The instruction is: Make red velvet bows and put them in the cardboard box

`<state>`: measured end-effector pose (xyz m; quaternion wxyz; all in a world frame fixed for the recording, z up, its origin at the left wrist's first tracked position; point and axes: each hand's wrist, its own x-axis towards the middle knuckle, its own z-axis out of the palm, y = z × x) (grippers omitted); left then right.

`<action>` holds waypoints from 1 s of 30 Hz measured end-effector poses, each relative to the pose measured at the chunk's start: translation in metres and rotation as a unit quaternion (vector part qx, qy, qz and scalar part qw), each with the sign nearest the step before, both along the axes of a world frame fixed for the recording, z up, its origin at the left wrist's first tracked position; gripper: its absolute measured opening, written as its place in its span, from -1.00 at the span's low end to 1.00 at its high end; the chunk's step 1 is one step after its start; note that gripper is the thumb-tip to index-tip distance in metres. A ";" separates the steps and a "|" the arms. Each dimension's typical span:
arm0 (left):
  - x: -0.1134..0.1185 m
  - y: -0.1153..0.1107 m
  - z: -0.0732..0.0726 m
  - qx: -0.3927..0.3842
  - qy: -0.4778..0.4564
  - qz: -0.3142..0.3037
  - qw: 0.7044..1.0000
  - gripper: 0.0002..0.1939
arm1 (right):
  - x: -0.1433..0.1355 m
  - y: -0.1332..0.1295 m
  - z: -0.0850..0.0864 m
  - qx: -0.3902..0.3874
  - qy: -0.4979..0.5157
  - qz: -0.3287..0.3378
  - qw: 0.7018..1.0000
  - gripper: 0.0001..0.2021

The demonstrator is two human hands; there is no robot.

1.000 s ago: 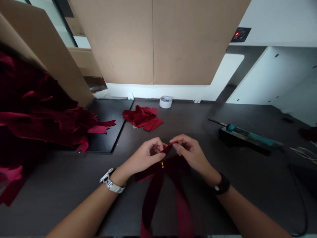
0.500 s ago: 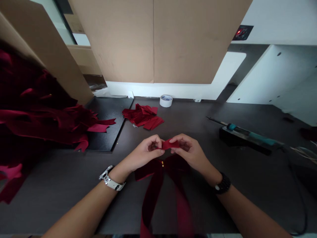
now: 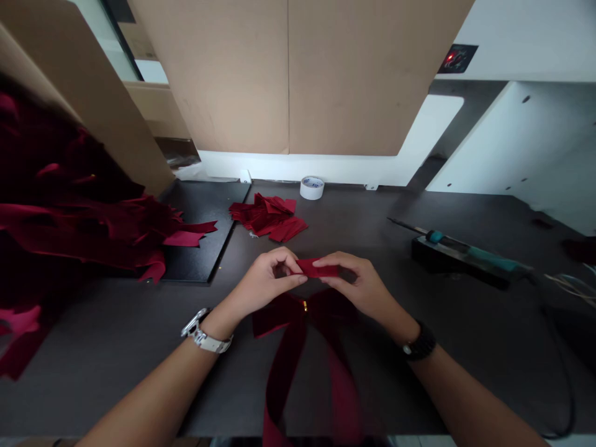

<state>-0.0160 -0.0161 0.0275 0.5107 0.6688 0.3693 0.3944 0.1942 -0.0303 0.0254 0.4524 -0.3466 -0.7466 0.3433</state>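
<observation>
A short strip of red ribbon [image 3: 316, 268] is stretched level between my two hands, just above the table. My left hand [image 3: 274, 276] pinches its left end between thumb and fingers. At the other end, my right hand [image 3: 356, 279] is closed on the strip in the same way. Right below them lies a dark red velvet bow [image 3: 284, 313] with a small gold piece at its centre. Its two long tails run down to the table's near edge. My right hand hides part of the bow's right loop.
Red ribbon pieces [image 3: 270, 217] lie beyond my hands, near a roll of tape [image 3: 311, 187]. A soldering iron [image 3: 465, 249] with a cord rests on a black holder at right. Many red ribbons [image 3: 116, 230] spill from a cardboard box [image 3: 93, 93] at left.
The strip appears pulled flatter and more level between my hands. My left hand has shifted slightly left; the bow stays where it was.
</observation>
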 end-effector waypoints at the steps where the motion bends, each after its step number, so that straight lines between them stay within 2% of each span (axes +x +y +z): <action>1: 0.000 0.000 0.000 0.000 -0.001 0.003 1.000 -0.84 | 0.000 0.000 0.000 -0.014 0.000 0.009 1.000 -0.81; 10: 0.001 0.001 -0.003 -0.013 -0.006 0.022 1.000 -0.81 | -0.002 0.002 -0.007 -0.040 0.021 -0.072 0.996 -0.96; 16: 0.007 -0.002 -0.007 0.008 -0.009 0.057 0.998 -0.81 | -0.005 0.005 -0.014 -0.111 0.099 -0.084 0.985 -0.79; 21: 0.010 -0.002 -0.009 -0.027 -0.037 0.068 0.997 -0.75 | -0.007 0.004 -0.014 -0.135 0.123 -0.096 0.979 -0.73; 25: 0.009 -0.001 -0.009 -0.049 -0.018 0.079 0.996 -0.84 | -0.008 0.005 -0.016 -0.147 0.134 -0.098 0.975 -0.68; 30: 0.007 0.000 -0.009 -0.052 -0.007 0.087 0.995 -0.84 | -0.007 0.007 -0.018 -0.170 0.157 -0.092 0.968 -0.68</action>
